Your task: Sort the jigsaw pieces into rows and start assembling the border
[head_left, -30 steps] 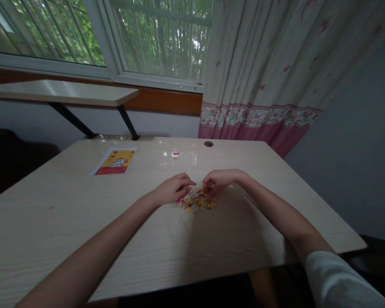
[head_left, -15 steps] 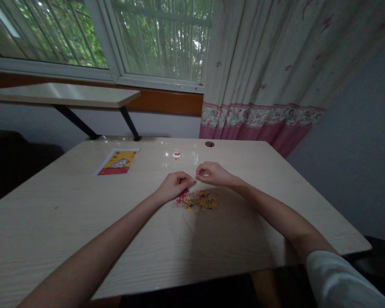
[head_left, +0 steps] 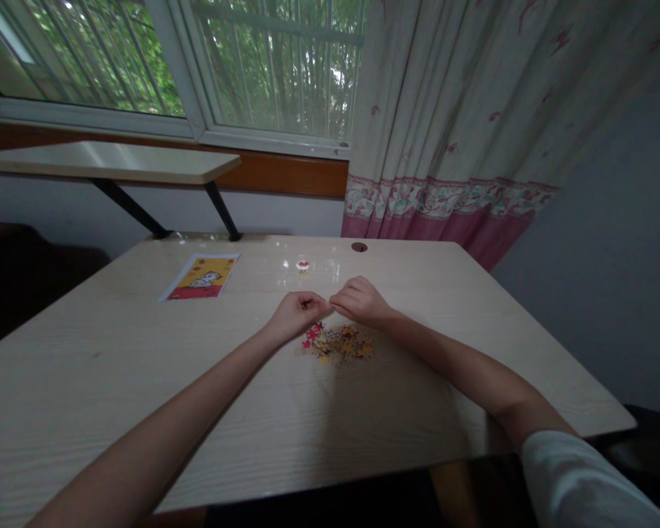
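Note:
Just beyond a heap of small jigsaw puzzle pieces (head_left: 347, 342), my two hands meet fingertip to fingertip. My left hand (head_left: 298, 314) is closed in a pinch, its thumb and forefinger at a tiny yellowish puzzle piece (head_left: 330, 301). From the other side my right hand (head_left: 361, 301) pinches at the same spot, its fingers covering most of what is there. The heap mixes yellow, brown and pinkish-red pieces, the red ones nearest my left hand. Farther back lie a few pieces, red, white and yellow (head_left: 303, 266), close together on the table.
A printed picture of a white cartoon animal on yellow and red (head_left: 201, 278) lies at the left of the wooden table (head_left: 242, 425). A raised shelf (head_left: 143, 163) on black brackets stands at the back left. Near the back edge is a round cable hole (head_left: 359, 248); a curtain (head_left: 445, 147) hangs behind.
My right hand has moved slightly left and its fingers have folded closer, so its fingertips now meet those of my left hand. My left hand has lifted a little, uncovering more red pieces.

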Demonstrator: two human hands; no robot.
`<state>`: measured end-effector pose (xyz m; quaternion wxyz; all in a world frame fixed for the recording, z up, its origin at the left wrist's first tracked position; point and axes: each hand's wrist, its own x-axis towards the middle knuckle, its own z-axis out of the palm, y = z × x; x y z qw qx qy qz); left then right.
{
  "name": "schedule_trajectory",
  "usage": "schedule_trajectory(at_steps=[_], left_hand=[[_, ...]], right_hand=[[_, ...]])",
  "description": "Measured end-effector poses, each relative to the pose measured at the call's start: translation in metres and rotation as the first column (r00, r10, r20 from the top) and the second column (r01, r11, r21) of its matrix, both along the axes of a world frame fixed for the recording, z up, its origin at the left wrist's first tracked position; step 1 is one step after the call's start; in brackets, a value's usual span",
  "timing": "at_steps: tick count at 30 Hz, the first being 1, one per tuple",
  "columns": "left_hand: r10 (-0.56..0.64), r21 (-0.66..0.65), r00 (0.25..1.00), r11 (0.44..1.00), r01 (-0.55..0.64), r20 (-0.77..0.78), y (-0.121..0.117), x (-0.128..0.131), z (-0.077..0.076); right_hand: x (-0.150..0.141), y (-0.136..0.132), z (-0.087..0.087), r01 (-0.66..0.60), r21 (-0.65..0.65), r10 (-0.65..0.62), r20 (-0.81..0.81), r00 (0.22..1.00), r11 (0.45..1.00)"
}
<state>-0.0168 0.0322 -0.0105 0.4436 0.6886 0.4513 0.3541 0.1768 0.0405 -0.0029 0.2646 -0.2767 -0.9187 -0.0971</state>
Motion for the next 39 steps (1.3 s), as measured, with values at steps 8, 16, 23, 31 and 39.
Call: schedule_trajectory(at_steps=[8,16,23,31,39], left_hand=[[0.02,0.025,0.999,1.0,-0.019,-0.043,0.002,-0.004,0.001],[0.003,0.011,0.999,1.0,-0.003,-0.04,0.006,-0.006,-0.003],[-0.019,0.002,0.999,1.0,0.019,0.026,0.006,-0.005,0.0],[-0.039,0.044,0.999,0.998,0.039,-0.001,0.006,-0.006,-0.002],[-0.064,0.042,0.997,0.997,0.066,-0.053,0.005,-0.007,-0.001]], right_hand=[[0.003,0.003,-0.004,-0.012,-0.034,0.01,-0.078,0.997,0.999],[0.005,0.007,-0.009,-0.029,-0.065,0.021,-0.113,0.993,0.997],[0.008,0.008,-0.008,-0.014,-0.021,0.011,-0.11,0.994,1.0],[0.028,0.022,0.004,0.124,0.036,-0.105,-0.327,0.939,0.992],[0.04,0.031,0.011,0.214,0.026,-0.185,-0.406,0.895,0.977]])
